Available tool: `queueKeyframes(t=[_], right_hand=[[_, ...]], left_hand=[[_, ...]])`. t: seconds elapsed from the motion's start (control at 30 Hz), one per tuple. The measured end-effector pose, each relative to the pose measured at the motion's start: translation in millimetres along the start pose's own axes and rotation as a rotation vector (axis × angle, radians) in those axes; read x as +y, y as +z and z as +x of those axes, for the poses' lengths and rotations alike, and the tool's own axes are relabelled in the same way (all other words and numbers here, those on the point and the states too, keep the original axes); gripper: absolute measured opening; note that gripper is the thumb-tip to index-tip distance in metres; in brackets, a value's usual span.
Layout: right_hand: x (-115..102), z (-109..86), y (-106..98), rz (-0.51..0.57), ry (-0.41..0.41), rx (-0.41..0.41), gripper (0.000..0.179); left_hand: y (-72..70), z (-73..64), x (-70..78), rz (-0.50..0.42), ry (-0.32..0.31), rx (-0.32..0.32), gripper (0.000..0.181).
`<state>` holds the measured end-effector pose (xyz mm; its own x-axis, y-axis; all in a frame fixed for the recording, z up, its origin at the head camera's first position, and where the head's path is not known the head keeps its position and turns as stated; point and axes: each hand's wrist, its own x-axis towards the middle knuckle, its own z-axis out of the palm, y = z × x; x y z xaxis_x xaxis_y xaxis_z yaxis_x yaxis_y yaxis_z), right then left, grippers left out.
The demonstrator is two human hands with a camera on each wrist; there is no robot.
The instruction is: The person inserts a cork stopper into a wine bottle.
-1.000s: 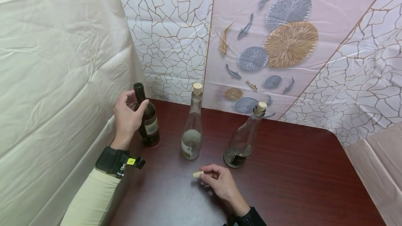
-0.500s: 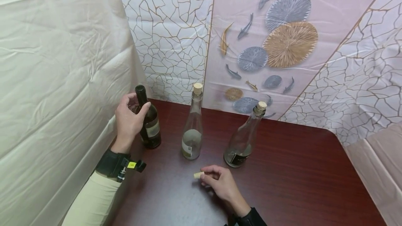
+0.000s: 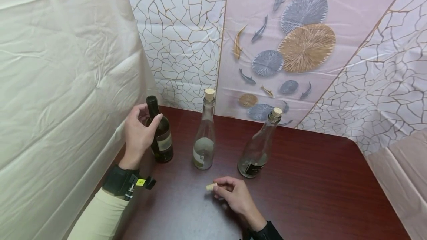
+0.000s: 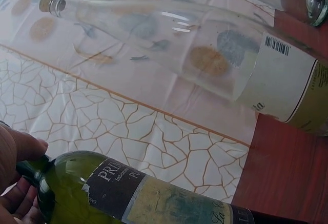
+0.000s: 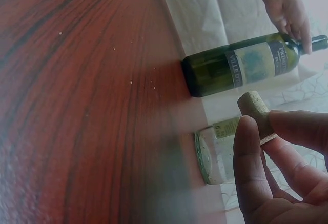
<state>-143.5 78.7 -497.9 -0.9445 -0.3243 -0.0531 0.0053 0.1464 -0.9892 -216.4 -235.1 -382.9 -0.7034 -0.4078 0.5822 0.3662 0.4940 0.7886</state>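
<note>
My left hand (image 3: 140, 132) grips a dark green wine bottle (image 3: 164, 142) around the base of its neck, at the left of the table. The bottle stands upright, its label (image 4: 169, 198) showing in the left wrist view. Lower down and to the right, my right hand (image 3: 233, 197) pinches a cork (image 5: 254, 108) between thumb and fingertips, over the table near the front. Beyond it stand two clear glass bottles: one in the middle (image 3: 204, 147) and one to the right (image 3: 255, 155). Each has a cork stopper (image 3: 209, 94) in its mouth.
The dark red wooden table (image 3: 317, 188) carries all the bottles. A cream cloth (image 3: 66, 84) hangs close along the left side, near my left arm. Patterned fabric (image 3: 186, 40) covers the back wall. Small crumbs (image 5: 130, 82) dot the table top in the right wrist view.
My left hand has moved the green bottle a little toward me and to the right. My right hand with the cork has barely shifted.
</note>
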Motion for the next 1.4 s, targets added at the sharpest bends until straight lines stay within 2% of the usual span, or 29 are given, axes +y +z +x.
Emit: queueKeyframes(t=[0.27,0.47,0.73,0.9,1.0,1.2,1.3,1.4], right_hand=[[-1.5,-2.1,-0.1,0.005,-0.004,0.009,0.036],[-0.4,-2.5,-0.4,-0.005,-0.007,0.010,0.035],[0.9,-1.3,0.5,-0.024,0.001,0.012,0.032],[0.1,-0.7,0.4,-0.027,0.003,0.008,0.031],[-0.2,-1.1,0.7,-0.020,0.003,0.007,0.031],[-18.4,-8.5,2.4,-0.028,-0.004,0.003,0.030],[-29.0,-12.3,3.1,-0.038,-0.012,-0.001,0.027],[-26.4,-11.2,2.9,-0.046,-0.012,0.000,0.027]], left_hand=[[-0.3,-11.5,4.4,-0.002,0.021,-0.019,0.044],[0.3,-19.8,9.9,0.001,0.028,-0.005,0.041],[-4.4,-31.1,49.3,0.000,0.042,-0.019,0.038],[-5.8,-34.4,56.5,0.013,0.043,-0.023,0.037],[-4.3,-35.0,51.9,0.009,0.051,-0.019,0.038],[0.5,-35.4,22.5,0.013,0.057,-0.027,0.042],[0.2,-37.6,20.0,0.018,0.065,-0.039,0.043],[0.3,-39.6,21.1,0.024,0.072,-0.043,0.044]])
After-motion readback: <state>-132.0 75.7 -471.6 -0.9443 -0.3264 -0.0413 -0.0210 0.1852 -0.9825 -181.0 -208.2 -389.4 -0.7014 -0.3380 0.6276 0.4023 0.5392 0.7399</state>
